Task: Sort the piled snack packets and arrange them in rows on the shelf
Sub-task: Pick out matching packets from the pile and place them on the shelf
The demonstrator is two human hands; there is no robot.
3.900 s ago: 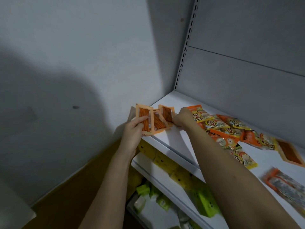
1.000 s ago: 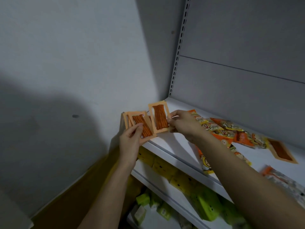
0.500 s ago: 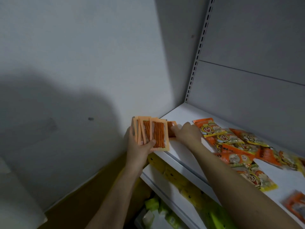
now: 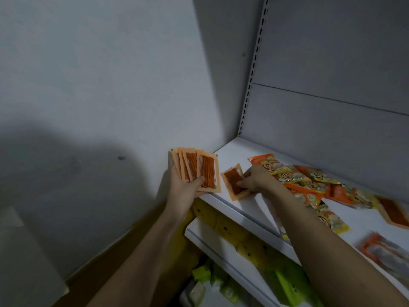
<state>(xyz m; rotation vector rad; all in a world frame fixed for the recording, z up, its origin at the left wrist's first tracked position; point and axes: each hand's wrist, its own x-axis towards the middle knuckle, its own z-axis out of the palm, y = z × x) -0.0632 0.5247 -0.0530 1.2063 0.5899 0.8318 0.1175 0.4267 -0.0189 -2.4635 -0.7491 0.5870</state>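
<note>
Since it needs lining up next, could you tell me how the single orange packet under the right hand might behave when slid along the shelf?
The single orange packet looks thin and flat, so probably light and bendy. On the smooth white shelf it likely slides easily.

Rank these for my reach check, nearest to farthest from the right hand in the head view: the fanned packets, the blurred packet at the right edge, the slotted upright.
1. Fanned packets, left, in the left hand.
2. Slotted upright, above, at the back.
3. Blurred packet, far right, on the shelf front.

White shelf [image 4: 241, 151], scattered orange snack packets [image 4: 305, 185] lying on it, one flat packet [image 4: 235, 181] near its front edge
</note>
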